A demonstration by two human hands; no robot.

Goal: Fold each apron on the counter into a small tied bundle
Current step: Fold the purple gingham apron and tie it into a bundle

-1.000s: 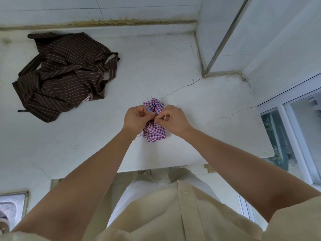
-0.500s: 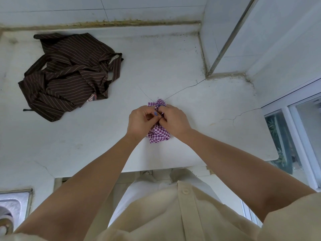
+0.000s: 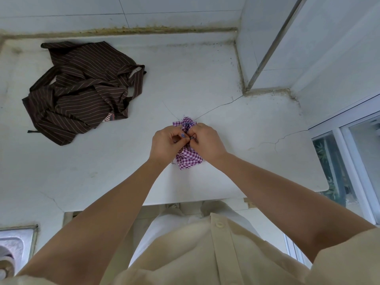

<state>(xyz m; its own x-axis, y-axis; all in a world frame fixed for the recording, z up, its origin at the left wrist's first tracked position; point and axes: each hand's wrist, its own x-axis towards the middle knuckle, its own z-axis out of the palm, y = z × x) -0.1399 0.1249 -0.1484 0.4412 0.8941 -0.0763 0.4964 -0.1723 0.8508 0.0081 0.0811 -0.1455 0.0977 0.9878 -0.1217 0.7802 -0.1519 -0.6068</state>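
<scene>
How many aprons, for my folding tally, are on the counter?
2. Purple-and-white checked cloth apron, bundled, centre front; dark brown striped cloth apron, crumpled far left, possibly hiding another.

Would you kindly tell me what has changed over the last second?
The left hand and right hand closed the small gap between them, so they now meet over the purple checked apron bundle. Both kept pinching it throughout. The bundle stayed put on the counter, and the brown striped apron remains crumpled at the back left.

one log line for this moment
step: tying | left hand: grips checked apron | right hand: grips checked apron | striped apron: loose on counter
</scene>
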